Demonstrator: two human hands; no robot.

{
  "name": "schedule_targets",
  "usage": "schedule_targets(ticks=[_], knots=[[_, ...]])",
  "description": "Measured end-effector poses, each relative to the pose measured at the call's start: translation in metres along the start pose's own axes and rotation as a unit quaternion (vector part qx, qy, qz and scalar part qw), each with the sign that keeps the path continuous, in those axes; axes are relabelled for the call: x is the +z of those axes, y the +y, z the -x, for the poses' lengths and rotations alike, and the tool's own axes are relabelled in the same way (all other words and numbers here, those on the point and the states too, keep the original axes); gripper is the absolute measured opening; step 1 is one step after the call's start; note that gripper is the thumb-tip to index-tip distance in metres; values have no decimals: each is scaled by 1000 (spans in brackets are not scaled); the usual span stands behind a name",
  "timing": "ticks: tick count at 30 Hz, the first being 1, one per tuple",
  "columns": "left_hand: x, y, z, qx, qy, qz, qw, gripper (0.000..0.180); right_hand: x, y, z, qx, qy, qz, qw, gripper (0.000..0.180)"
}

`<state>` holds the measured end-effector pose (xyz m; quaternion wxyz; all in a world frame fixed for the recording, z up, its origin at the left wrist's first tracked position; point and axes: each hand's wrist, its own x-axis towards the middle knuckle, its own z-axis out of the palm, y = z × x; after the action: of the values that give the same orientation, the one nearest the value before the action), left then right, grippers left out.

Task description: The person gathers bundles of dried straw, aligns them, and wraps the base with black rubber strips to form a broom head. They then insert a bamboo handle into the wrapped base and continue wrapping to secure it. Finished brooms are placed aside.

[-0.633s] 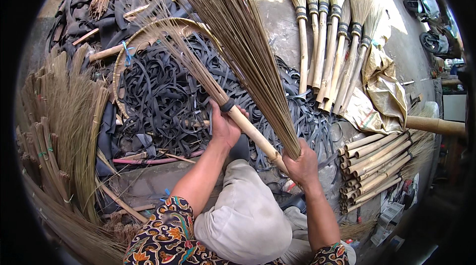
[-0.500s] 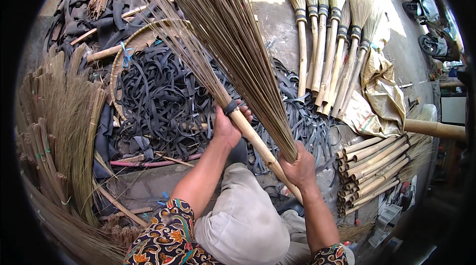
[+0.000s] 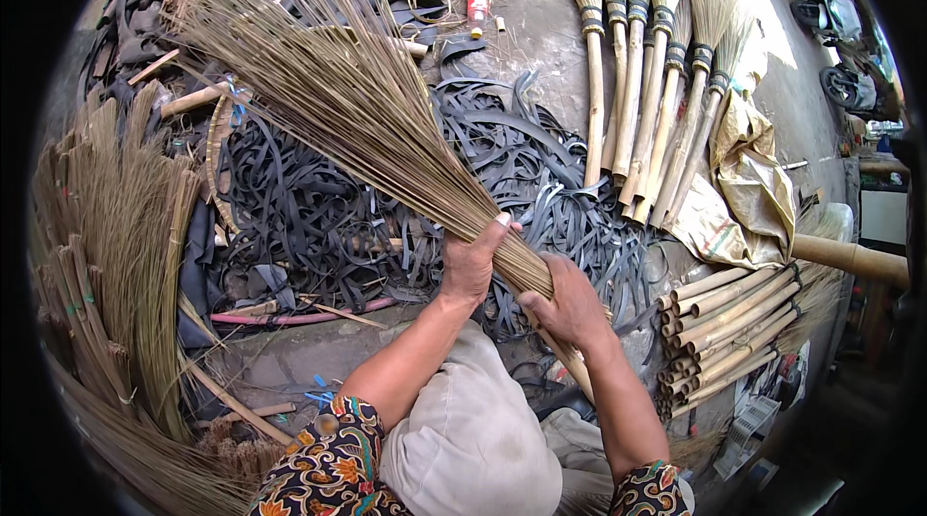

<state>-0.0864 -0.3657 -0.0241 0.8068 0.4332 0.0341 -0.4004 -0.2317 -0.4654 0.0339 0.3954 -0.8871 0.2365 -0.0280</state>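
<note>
Both your hands are closed on one thick bristle bundle, which slants across the heap of black rubber strips, its loose tips fanning out past the heap's far left and its gathered end at the heap's near edge. Your left hand wraps it with the thumb on top; your right hand grips it just beside, closer to the gathered end. A bamboo handle shows below your right hand; you can't tell here whether the bristles surround it or only lie against it. At the heap's left edge you see the curved rim of a woven tray; strips lie inside that rim, though how far the tray reaches under them is hidden. To the right of the heap, a pale sack lies crumpled, its contents, if any, out of sight. Farther toward you on that same side, a white crate sits too small and distorted to read inside. Brooms lie beyond the heap to the right, a bamboo stack right of it, and sheaves of bristle left of it.
</note>
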Motion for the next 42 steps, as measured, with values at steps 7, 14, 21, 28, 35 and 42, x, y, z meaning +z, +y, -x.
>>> schedule_targets(ticks=[7,14,21,28,35,42], knots=[[8,17,7,-29,-96,-38,994,43,12,-7,-25,134,13,-169,976,46],[8,22,7,-36,-140,-14,989,69,-3,-4,-34,88,-153,-233,956,84],[2,26,0,-49,-186,-33,981,99,-11,-12,-54,70,-233,-280,929,86],[5,17,2,-33,-72,-59,995,62,5,-40,-41,150,-98,-2,984,69],[10,20,8,-114,-60,-30,991,45,8,-41,-35,171,-21,11,985,58],[12,13,7,-112,-32,-86,989,35,8,-39,-39,196,-30,-2,980,47]])
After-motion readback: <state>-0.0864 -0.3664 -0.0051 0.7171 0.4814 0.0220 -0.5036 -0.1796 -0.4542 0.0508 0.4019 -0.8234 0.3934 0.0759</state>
